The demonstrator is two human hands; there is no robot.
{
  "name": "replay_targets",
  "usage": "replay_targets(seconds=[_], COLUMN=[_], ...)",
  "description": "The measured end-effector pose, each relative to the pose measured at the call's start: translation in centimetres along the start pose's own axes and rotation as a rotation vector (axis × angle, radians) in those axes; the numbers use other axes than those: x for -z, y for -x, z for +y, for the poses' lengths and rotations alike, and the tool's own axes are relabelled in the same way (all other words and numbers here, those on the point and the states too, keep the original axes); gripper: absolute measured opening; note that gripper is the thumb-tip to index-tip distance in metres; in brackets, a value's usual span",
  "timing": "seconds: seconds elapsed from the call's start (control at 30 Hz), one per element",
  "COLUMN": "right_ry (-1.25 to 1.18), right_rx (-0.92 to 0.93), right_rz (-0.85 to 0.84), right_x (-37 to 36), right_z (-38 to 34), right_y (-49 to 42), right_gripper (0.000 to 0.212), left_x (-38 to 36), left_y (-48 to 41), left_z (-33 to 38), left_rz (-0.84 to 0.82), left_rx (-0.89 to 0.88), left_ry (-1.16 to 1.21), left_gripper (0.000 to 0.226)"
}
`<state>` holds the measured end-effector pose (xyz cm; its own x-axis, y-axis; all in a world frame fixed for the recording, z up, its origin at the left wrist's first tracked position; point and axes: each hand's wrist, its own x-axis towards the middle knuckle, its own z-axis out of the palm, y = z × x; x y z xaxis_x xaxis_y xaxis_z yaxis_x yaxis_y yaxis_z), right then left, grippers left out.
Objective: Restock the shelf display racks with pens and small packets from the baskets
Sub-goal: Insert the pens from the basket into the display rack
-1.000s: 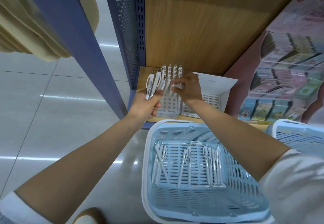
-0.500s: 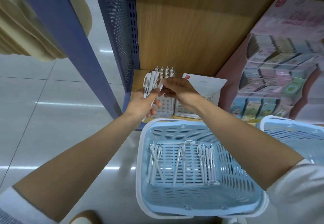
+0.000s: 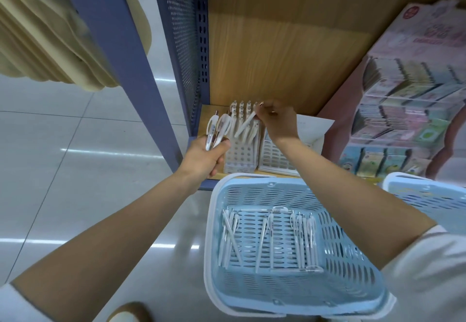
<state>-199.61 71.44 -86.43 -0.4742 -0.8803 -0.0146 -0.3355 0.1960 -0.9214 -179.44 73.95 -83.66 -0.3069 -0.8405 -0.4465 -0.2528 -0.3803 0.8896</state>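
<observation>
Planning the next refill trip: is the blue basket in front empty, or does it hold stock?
Not empty: loose white pens lie on the bottom of the blue basket, in roughly three clusters.

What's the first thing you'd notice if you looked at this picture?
First, the right hand pinching one white pen over the white pen rack, with the left hand beside it gripping a bunch of pens. Next, the big blue basket below them, with more loose pens lying on its bottom.
</observation>
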Motion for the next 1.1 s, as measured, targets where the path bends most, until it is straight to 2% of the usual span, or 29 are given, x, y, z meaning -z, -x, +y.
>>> replay_targets(seconds=[0.07,0.13,0.33,0.67,0.87,1.1], right_ry=[0.1,0.18,0.259,0.245,0.251,0.259], right_rx=[0.029,0.075,0.113,0.148,0.164,0.183], right_rz=[-0.041,-0.072,-0.063,-0.042,-0.033,0.002], right_x=[-1.0,-1.6,-2.0,-2.1,-2.5,-2.5], right_z=[0.2,0.4,1.0,1.3,1.7,2.0], right_y=[0.5,0.9,0.8,0.3,0.1,-0.1], right_gripper=[0.005,0.012,0.01,0.014,0.013,0.015], left_x=[0.1,0.2,0.5,0.4,0.4,0.4], left_y=[0.0,-0.2,-0.6,-1.0,-1.1,-1.1], left_z=[0.0,-0.2,-0.5,-0.5,-0.6,-0.6], left_rz=[-0.002,-0.003,-0.004,-0.015,-0.018,-0.018], left_rx=[-0.004,-0.003,0.015,0.03,0.013,0.033], left_ry=[0.008,0.008,0.02,0.037,0.018,0.047], left_gripper=[0.013,0.013,0.01,0.012,0.023,0.011])
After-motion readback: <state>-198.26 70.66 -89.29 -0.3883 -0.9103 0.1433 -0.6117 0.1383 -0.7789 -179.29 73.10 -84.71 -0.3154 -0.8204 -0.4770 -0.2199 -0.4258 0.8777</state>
